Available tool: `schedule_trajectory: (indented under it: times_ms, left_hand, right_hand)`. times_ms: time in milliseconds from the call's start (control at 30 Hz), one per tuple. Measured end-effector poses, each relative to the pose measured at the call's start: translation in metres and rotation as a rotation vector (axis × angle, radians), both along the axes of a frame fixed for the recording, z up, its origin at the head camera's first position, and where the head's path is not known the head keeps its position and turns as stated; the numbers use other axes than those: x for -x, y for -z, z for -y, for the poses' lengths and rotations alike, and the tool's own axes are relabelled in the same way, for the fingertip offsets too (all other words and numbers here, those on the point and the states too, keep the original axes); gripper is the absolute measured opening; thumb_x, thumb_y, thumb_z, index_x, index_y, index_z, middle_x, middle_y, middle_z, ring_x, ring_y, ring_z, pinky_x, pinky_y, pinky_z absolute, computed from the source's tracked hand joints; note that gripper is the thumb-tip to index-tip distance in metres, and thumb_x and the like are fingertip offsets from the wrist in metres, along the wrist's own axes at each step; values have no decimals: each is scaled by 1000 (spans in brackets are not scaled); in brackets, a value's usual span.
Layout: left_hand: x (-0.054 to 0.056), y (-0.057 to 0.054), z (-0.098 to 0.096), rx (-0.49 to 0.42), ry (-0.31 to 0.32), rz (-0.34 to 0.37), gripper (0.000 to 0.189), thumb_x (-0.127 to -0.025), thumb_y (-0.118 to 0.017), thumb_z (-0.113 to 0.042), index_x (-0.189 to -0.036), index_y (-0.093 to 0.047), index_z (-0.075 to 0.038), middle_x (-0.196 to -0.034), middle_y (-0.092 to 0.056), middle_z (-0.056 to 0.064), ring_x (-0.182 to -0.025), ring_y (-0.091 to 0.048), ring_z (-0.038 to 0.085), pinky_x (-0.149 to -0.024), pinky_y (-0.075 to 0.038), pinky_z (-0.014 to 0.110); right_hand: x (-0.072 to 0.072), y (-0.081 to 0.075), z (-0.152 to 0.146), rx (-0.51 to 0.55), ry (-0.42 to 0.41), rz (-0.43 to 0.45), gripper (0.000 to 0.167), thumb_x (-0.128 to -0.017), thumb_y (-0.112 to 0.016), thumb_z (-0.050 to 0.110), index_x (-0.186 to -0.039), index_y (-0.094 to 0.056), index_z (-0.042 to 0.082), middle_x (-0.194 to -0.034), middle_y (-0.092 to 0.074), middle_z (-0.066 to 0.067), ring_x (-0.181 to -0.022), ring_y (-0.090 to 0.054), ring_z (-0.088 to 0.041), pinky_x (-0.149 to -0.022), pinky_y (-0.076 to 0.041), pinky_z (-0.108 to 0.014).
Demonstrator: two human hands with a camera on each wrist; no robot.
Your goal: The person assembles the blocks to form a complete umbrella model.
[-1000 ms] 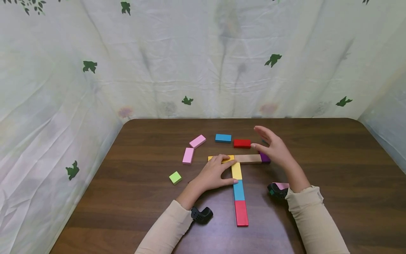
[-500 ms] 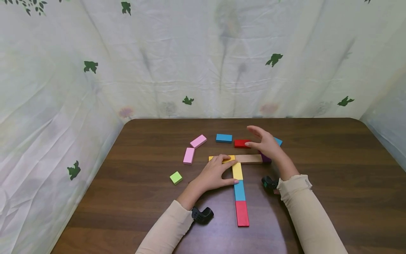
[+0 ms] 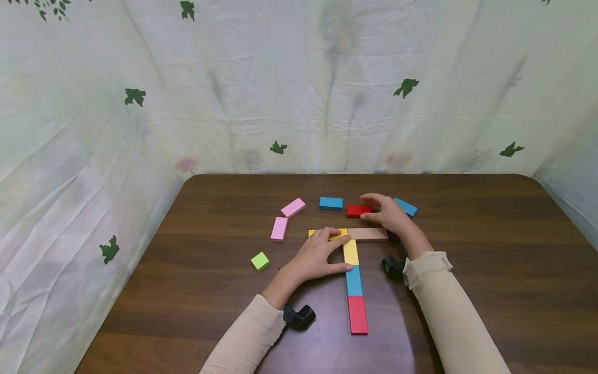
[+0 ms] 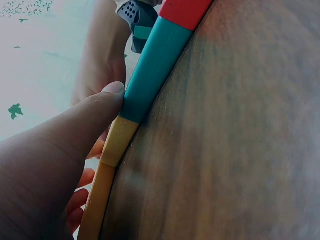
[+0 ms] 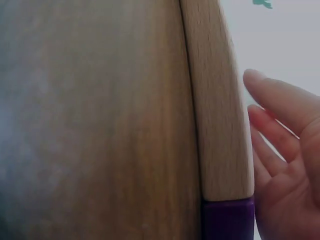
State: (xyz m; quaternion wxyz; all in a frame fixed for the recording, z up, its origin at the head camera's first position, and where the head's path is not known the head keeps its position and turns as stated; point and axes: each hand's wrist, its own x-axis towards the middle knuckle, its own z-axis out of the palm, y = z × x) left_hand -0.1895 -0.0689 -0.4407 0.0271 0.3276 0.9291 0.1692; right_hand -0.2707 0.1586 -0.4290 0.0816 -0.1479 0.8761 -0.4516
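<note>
My left hand (image 3: 315, 254) lies over a yellow block (image 3: 343, 232) at the crossbar of a T-shaped row, its thumb at the edge where a second yellow block (image 3: 351, 253) meets a blue block (image 3: 353, 281). Around the right end of a red block (image 3: 357, 211) behind the row, my right hand (image 3: 390, 214) is spread, thumb in front and fingers behind; contact is unclear. A bare-wood block (image 3: 367, 234) continues the crossbar. In the right wrist view a purple block (image 5: 229, 220) adjoins it. Another red block (image 3: 357, 315) ends the stem.
Behind the row lie a blue block (image 3: 331, 203) and a tilted blue block (image 3: 405, 206). Two pink blocks (image 3: 293, 208) and a green block (image 3: 260, 261) are scattered to the left. Something pink is mostly hidden under the right wrist. A patterned white cloth (image 3: 299, 93) hangs behind the table (image 3: 187, 291).
My right hand has moved left and down to the red block's right end, drawing thumb and fingers nearer each other. The tilted blue block has come into view behind it. My left hand stays put.
</note>
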Motion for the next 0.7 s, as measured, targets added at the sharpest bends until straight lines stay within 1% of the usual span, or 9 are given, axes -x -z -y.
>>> schedule_trajectory:
  times_ms: [233,467,600,700]
  left_hand:
    - [0,0,0,2,1,-13,70,-77,-51,-65,-135,-42,-26,-129,-38,1,-113,-35,17,-92,-35,35]
    - [0,0,0,3,-1,-11,70,-77,-50,-65,-135,-42,-26,-129,-38,1,-113,-35,17,-92,-35,35]
    - [0,0,0,8,-3,-9,71,-77,-49,-66,-135,-42,-26,-129,-38,1,-113,-35,18,-92,-35,35]
    - [0,0,0,7,-2,-9,71,-77,-49,-66,-135,-42,-26,-129,-38,1,-113,-35,18,-92,-35,35]
  right_hand:
    - [5,4,0,-79,-9,-31,41,-84,-64,14,-122,-52,4,-122,-52,-15,-111,-47,-31,-93,-36,-45]
    - [5,4,1,-134,1,-71,38,-84,-64,16,-120,-57,5,-120,-54,-13,-108,-48,-30,-90,-38,-46]
    - [4,4,1,-126,30,-98,37,-85,-63,16,-120,-57,5,-122,-52,-15,-109,-47,-31,-90,-38,-46]
    - [4,4,-1,-108,67,-107,36,-85,-62,16,-120,-57,6,-123,-50,-16,-108,-46,-31,-89,-39,-46]
